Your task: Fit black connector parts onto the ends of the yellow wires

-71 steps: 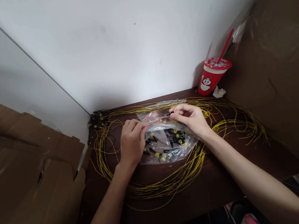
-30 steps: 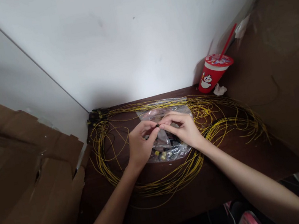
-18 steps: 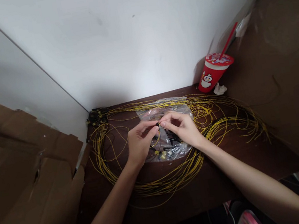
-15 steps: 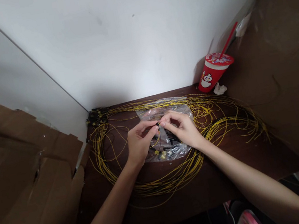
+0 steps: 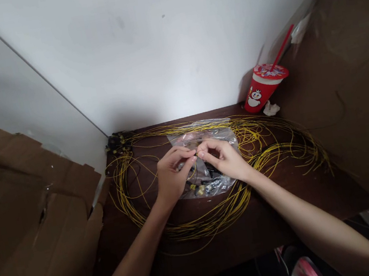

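My left hand (image 5: pixel 171 176) and my right hand (image 5: pixel 222 159) meet fingertip to fingertip above a clear plastic bag (image 5: pixel 221 134) of small black and yellow connectors (image 5: pixel 202 187). Both pinch the same thin yellow wire (image 5: pixel 193 170) and a tiny connector piece, mostly hidden between the fingers. Large coils of yellow wire (image 5: pixel 219 212) ring the bag on the dark brown table (image 5: pixel 258 234).
A red paper cup (image 5: pixel 263 88) with a straw stands at the table's back right corner, a crumpled white scrap (image 5: pixel 270 108) beside it. Cardboard sheets (image 5: pixel 22 209) lean at left and cardboard (image 5: pixel 356 79) at right. A white wall rises behind. A cluster of black connectors (image 5: pixel 117 142) lies at back left.
My hands came together from a spread hold on a stretched wire, moving toward me over the bag. In the last half second the fingertips closed tighter; the view drifted slightly.
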`<action>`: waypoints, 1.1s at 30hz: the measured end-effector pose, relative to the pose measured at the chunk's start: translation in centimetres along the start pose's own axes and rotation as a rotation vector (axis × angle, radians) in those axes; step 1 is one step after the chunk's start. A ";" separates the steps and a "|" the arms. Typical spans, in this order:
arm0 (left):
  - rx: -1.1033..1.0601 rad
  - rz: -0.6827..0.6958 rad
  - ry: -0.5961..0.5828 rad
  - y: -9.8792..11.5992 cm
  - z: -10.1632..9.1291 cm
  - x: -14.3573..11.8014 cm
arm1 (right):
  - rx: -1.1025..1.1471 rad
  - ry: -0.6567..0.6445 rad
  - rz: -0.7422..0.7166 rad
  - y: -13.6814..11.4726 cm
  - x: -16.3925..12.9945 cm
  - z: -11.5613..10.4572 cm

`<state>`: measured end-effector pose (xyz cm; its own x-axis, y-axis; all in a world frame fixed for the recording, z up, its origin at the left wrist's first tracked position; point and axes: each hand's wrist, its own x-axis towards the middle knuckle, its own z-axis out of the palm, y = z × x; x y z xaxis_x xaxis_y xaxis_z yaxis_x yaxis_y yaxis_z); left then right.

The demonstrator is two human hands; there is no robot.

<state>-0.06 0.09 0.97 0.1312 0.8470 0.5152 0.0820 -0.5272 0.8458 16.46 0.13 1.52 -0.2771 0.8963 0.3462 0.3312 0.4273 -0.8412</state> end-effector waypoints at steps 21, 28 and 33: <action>0.092 -0.184 0.012 -0.5 -0.1 0.0 | 0.120 0.145 0.100 0.3 0.3 -0.6; 0.075 -0.234 0.070 -0.5 -0.2 0.3 | -0.290 -0.082 -0.086 1.0 0.3 -2.9; 0.056 -0.239 0.064 -0.5 -0.1 0.3 | -0.481 -0.247 -0.125 1.6 0.2 -2.9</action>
<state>-0.18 0.58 0.71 0.0384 0.9496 0.3111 0.1584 -0.3132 0.9364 19.53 1.32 1.49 -0.5250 0.8056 0.2746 0.6408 0.5865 -0.4954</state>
